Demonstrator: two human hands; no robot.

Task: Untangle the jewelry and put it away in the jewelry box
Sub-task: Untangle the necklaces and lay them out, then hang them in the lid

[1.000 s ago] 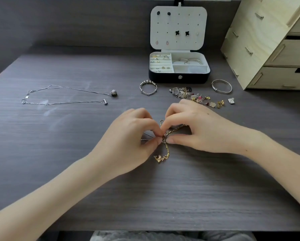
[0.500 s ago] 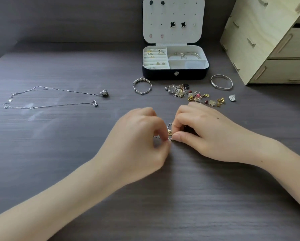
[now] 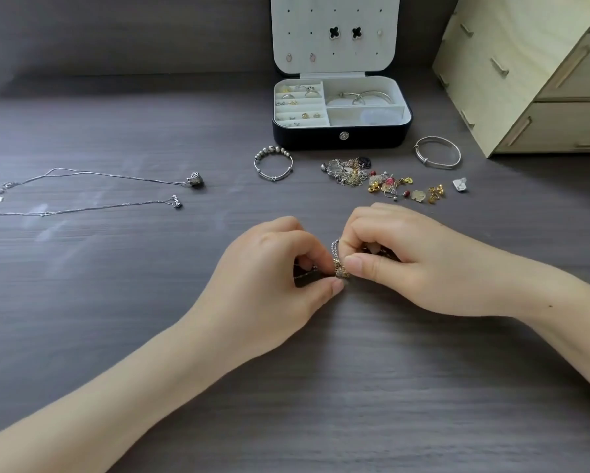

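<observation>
Two hands meet at the centre of the frame, fingers curled in tight. The left hand (image 3: 273, 285) pinches thumb against forefinger on one side of a knot of chain (image 3: 339, 268), gold and silver links bunched together. The right hand (image 3: 406, 261) pinches the other side, thumb flat against the links. The knot sits right between the two sets of fingertips, just above the dark wood-grain counter (image 3: 116, 336); more chain runs back under both palms, mostly hidden.

Just above the right hand lies a scatter of small charms (image 3: 403, 189), gold, red and pale, with a little white piece (image 3: 460, 185) at its right end. Touching the scatter on its left is a second heap of chains (image 3: 346, 170). Left of that heap lies a beaded bracelet (image 3: 273, 151), and to the right of it all a plain silver bangle (image 3: 423, 159).

Behind them, top centre, the jewelry box (image 3: 304, 138) stands open, its lid (image 3: 334, 15) upright with two dark clover studs pinned in it. Rings fill the slotted left section; bangles lie in the upper right compartment.

Far left, two silver necklaces are laid out long and flat: one with a round pendant (image 3: 195, 179), one below it (image 3: 82, 209). A pale wooden drawer unit (image 3: 525, 80) fills the upper right corner.
</observation>
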